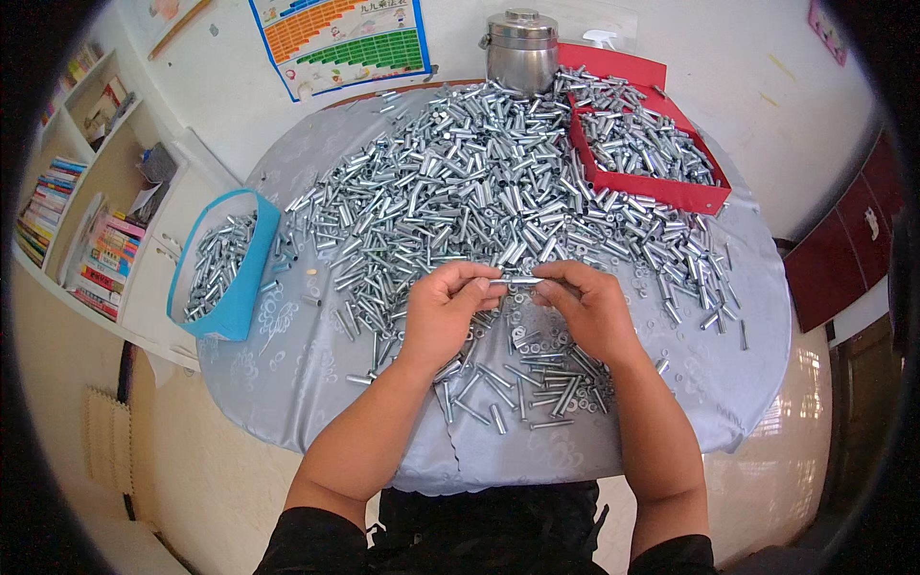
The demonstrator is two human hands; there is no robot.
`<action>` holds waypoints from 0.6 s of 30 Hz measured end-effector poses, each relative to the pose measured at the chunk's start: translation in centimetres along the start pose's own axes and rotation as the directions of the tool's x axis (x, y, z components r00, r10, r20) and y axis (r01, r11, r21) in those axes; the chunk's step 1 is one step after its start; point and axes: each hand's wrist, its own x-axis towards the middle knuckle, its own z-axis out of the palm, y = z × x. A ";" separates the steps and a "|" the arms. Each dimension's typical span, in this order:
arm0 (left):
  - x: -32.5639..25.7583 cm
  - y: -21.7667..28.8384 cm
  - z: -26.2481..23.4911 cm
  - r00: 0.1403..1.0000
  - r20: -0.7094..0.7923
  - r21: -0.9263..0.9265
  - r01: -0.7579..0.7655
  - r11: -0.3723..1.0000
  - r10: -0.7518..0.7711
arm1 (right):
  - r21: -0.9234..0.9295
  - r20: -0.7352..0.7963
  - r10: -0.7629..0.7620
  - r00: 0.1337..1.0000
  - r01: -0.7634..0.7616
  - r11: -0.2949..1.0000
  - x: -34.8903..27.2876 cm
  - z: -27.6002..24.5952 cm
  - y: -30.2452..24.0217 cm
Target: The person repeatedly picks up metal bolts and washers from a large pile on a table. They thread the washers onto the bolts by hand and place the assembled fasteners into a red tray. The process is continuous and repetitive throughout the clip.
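Fingertips of our left hand [443, 311] and right hand [586, 309] pinch shut on the two ends of one small metal sleeve [517, 280], held between them just above the table. Its long axis runs level, left to right, one end toward each hand. Beyond our fingers spreads the heap of sleeves [479, 182]; below them lie loose washers [537, 340] on the grey cloth [287, 364].

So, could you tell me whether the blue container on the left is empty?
No, the blue container holds a heap of small silvery metal sleeves.
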 end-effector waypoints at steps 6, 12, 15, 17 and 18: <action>-0.2 -0.4 0.3 0.997 0.001 -0.134 0.077 0.988 -0.077 | 0.128 0.005 0.042 0.999 -0.042 0.991 0.1 0.1 0.3; -0.3 -1.3 0.6 0.999 0.034 -0.074 0.004 0.997 -0.001 | 0.094 -0.011 -0.016 1.000 0.017 0.995 -0.1 0.9 1.0; -0.7 -1.2 0.9 0.993 0.116 0.017 -0.028 0.999 0.026 | 0.149 -0.030 0.091 0.995 -0.085 0.985 -0.2 0.8 0.6; -1.0 -0.9 1.2 0.990 0.142 0.028 -0.014 1.000 0.010 | 0.146 -0.023 0.107 0.994 -0.102 0.984 0.1 0.4 0.2; -1.0 -0.7 1.3 0.991 0.134 0.007 0.004 1.000 -0.005 | 0.226 -0.016 0.125 0.992 -0.118 0.967 0.0 0.4 0.1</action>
